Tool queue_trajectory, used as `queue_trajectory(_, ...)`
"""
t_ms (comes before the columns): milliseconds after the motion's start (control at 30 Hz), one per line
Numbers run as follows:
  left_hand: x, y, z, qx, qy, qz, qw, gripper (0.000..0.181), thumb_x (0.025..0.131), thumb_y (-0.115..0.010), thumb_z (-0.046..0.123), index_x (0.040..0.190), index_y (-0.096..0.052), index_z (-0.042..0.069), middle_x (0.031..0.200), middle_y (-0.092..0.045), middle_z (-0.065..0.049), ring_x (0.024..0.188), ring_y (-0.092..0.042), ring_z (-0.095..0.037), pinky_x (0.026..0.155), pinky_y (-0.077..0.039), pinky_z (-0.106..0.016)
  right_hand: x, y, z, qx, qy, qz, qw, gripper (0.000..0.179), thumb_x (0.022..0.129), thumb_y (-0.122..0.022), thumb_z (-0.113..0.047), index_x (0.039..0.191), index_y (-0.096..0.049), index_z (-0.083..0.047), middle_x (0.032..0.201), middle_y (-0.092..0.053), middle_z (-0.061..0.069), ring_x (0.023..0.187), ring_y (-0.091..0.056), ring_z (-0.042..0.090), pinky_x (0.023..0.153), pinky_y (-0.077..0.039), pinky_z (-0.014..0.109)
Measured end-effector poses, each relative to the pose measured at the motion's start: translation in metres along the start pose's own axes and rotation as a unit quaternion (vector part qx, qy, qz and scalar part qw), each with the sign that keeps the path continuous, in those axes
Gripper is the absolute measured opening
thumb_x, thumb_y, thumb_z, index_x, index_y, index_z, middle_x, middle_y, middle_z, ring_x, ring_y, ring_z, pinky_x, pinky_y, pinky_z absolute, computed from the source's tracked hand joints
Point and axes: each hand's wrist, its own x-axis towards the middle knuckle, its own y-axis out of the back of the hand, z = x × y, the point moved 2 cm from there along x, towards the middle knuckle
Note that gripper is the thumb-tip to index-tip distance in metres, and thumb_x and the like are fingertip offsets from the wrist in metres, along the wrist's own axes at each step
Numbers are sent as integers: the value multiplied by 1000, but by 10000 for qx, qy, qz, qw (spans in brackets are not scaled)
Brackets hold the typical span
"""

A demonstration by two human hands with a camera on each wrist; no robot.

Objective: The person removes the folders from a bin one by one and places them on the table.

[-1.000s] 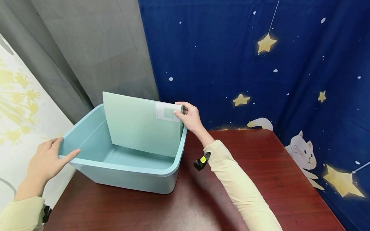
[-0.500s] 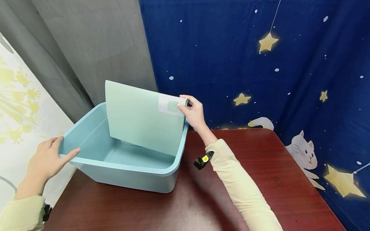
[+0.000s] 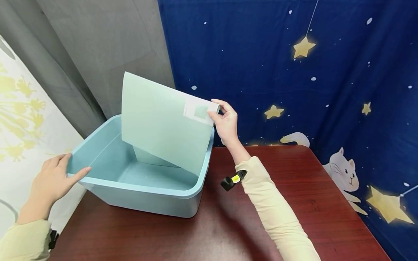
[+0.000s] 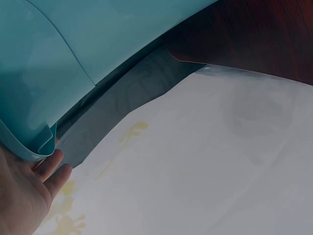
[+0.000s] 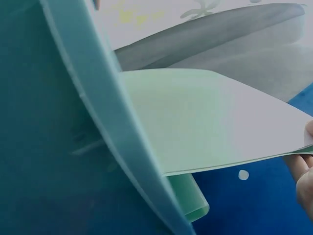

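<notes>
- One light blue tub [image 3: 130,186] stands on the dark red-brown surface [image 3: 313,188], its inside partly visible from above.
- Within the tub is the lower part of a pale green folder [image 3: 160,119]; its upper part rises above the tub's far rim. It tilts, the upper left corner highest, and its lowest corner lies inside the tub near the right wall.
- A second pale green piece [image 3: 150,158] shows behind the folder, inside the tub; whether it belongs to the folder, I cannot tell.
- The right hand [image 3: 227,121] is above the tub's right rim, thumb and fingers pinching the folder's upper right corner, beside a white label [image 3: 189,108].
- The left hand [image 3: 52,177] grips the tub's near left corner, thumb over the rim, fingers outside and under its lip.
- Behind the tub hang a grey curtain [image 3: 114,47] and a blue one with stars [image 3: 245,54]; left of the tub is white cloth with yellow print [image 3: 19,119].
- Right of the tub, a small black camera [image 3: 227,183] sits at the right wrist.
</notes>
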Motion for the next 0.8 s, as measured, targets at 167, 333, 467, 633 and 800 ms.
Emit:
queue_trajectory(167, -1, 0, 1, -2, 22, -77, 10000, 85, 84, -52, 49, 138, -24, -11, 131, -29, -34, 125, -18, -49, 84, -26, -65, 5, 5, -14, 307, 215, 372, 9986, 34, 79, -58, 14, 112, -55, 11, 98, -62, 10, 67, -65, 8, 63, -54, 25)
queue_trajectory(333, -1, 0, 1, 24, 53, -69, 10000, 86, 84, -52, 50, 138, -24, -10, 131, -29, -34, 125, -18, -49, 83, -26, -66, 10, 14, -28, 646, 423, 743, 9942, 33, 78, -58, 16, 110, -57, 10, 94, -62, 8, 72, -64, 13, 64, -55, 29)
queue_trajectory(467, -1, 0, 0, 15, 69, -62, 10000, 85, 84, -52, 50, 139, -23, -9, 133, -28, -33, 126, -18, -49, 82, -27, -66, 12, 22, -37, 725, 548, 981, 9910, 31, 79, -57, 15, 107, -62, 2, 96, -61, 11, 77, -64, 19, 63, -56, 32)
queue_trajectory(633, -1, -1, -1, 26, 44, -78, 10000, 86, 84, -52, 50, 139, -23, -9, 133, -28, -34, 126, -18, -49, 81, -27, -67, 14, 32, -47, 845, 582, 1215, 9873, 31, 79, -57, 15, 105, -63, -1, 97, -60, 12, 86, -63, 25, 66, -56, 35)
queue_trajectory(800, -1, -1, 0, 44, 52, -65, 10000, 86, 84, -52, 50, 139, -23, -8, 132, -29, -33, 126, -19, -48, 80, -28, -67, 14, 42, -56, 1050, 640, 1420, 9822, 30, 79, -57, 14, 105, -62, -1, 98, -60, 13, 92, -61, 28, 69, -56, 38)
